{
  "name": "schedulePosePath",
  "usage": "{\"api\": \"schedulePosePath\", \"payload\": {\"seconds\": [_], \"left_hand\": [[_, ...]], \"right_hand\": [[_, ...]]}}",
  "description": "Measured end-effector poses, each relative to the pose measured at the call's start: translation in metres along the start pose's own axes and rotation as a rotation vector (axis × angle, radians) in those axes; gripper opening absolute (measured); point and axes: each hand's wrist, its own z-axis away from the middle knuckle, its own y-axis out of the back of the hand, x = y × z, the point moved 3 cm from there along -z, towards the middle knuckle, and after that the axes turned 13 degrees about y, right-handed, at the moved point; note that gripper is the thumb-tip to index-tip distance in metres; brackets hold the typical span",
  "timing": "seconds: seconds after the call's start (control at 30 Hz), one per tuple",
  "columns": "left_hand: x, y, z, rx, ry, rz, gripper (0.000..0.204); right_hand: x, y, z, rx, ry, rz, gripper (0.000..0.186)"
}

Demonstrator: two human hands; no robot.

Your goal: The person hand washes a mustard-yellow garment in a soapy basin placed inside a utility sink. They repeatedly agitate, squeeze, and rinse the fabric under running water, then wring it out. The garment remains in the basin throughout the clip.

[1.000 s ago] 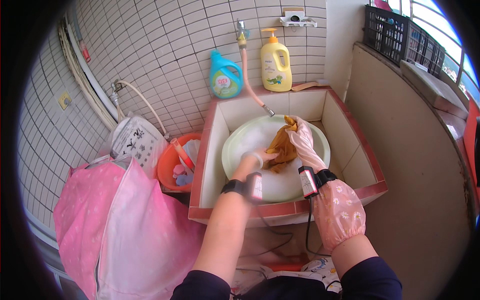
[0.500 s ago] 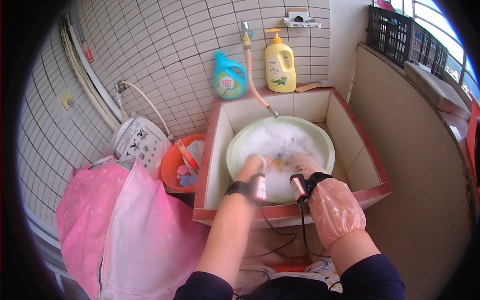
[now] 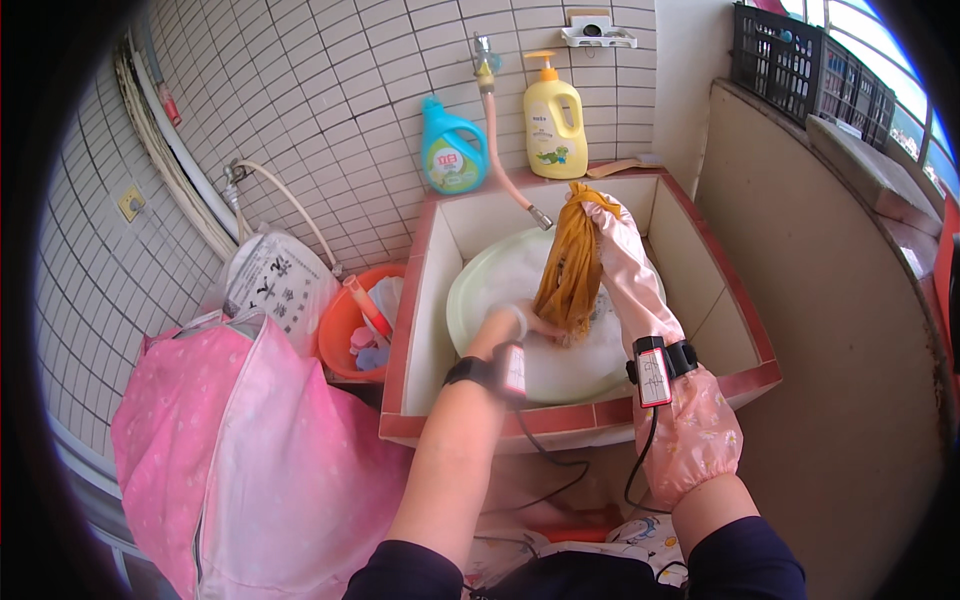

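Observation:
A wet mustard-brown cloth point(image 3: 572, 262) hangs bunched above a pale green basin point(image 3: 463, 300) of white suds point(image 3: 510, 275). Raised over the far right of the basin, my right hand point(image 3: 606, 210) is closed on the cloth's upper end; a pink covering hides its fingers in part. Low at the suds, my left hand point(image 3: 543, 326) is bare, its fingers closed at the cloth's lower end and partly hidden by it. A pink flowered sleeve point(image 3: 690, 435) covers my right forearm. Each wrist carries a strapped black device with a cable.
The basin stands in a tiled sink point(image 3: 400, 400) with a red rim. On its back ledge are a blue detergent bottle point(image 3: 453, 150) and a yellow pump bottle point(image 3: 556, 125). A pink hose point(image 3: 500, 160) hangs beside them. Leftward are an orange bucket point(image 3: 335, 325) and a pink cover point(image 3: 250, 450).
My right hand has risen out of the suds, lifting the brown cloth with it. My left hand has stayed low at the basin. The view has shifted slightly.

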Motion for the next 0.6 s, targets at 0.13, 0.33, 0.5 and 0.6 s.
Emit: {"api": "schedulePosePath", "payload": {"seconds": [0.13,0.33,0.5,0.6], "left_hand": [[0.003,0.004,0.006,-0.043,0.099,0.328,0.071],[-0.037,0.048,-0.026,0.484,0.063,0.932,0.060],[-0.074,0.063,-0.058,0.814,0.143,0.869,0.055],[-0.083,0.051,-0.072,0.741,0.217,0.546,0.054]], "right_hand": [[-0.011,0.025,-0.001,0.191,0.035,0.302,0.034],[-0.007,0.054,0.027,0.392,-0.090,0.697,0.040],[0.033,0.061,0.033,0.080,-0.084,0.746,0.031],[0.046,0.057,0.046,-0.242,-0.186,1.071,0.041]]}}
